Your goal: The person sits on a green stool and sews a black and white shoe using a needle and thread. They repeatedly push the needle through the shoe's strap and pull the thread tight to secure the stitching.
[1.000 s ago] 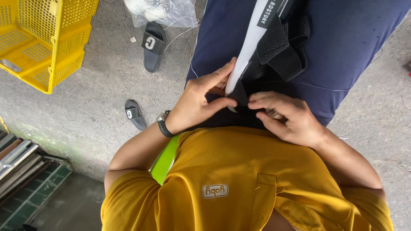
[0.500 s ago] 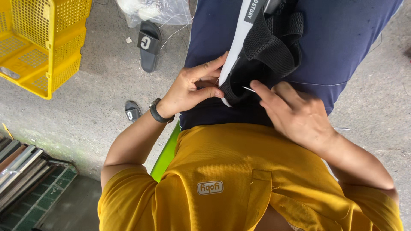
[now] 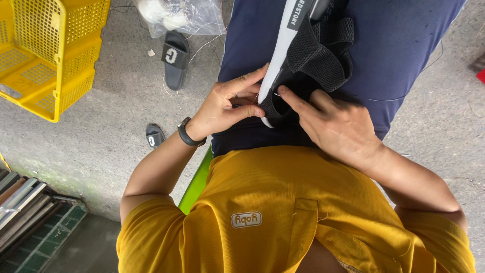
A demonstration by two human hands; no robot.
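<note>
1. Sitting on the person's lap, near the top edge of the view, is a black mesh shoe upper (image 3: 316, 55) with a white strip (image 3: 280, 55) running along its left side.
2. The left hand (image 3: 227, 103) pinches the lower end of the white strip between thumb and fingers, right at the edge of the black mesh.
3. The right hand (image 3: 336, 126) rests on the mesh, with its pointing finger pressed beside something thin and pale, maybe a needle. It is too small to be sure.
4. If it is a needle, a finger could get poked, because both hands sit so close together.
5. The mesh could slide off the lap, since only fingertips hold it.
6. A yellow crate (image 3: 48, 55) and a black slipper (image 3: 174, 58) lie on the grey floor (image 3: 116, 116), well apart.
</note>
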